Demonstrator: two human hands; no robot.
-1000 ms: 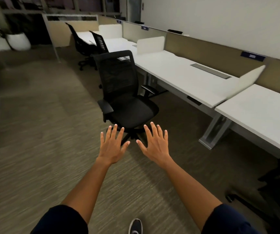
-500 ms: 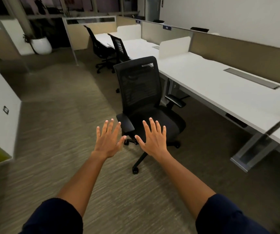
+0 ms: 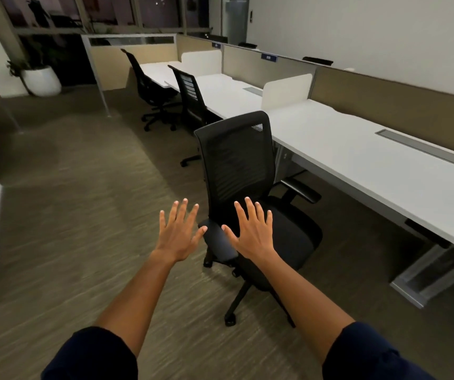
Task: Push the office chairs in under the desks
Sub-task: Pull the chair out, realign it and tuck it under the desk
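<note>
Three black office chairs in view: nearest chair out on the carpet, clear of the counter; second chair tucked against the next desk section; third chair farthest, by the end section. Two hands, both raised with fingers spread and straight, holding nothing: left hand over bare carpet beside the nearest chair, right hand in front of its seat and lower backrest. Contact with the chair impossible to tell. Two white divider panels standing on the counter, one grey cable tray set into its top. One white planter at far left.

Nearest chair's left armrest partly covered by the right hand; part of the base hidden under the seat. Second chair's seat hidden behind the nearest backrest. Background soft with blur.

Nearest chair: mesh backrest, padded seat, two armrests, wheeled star base, seat angled toward the counter.
</note>
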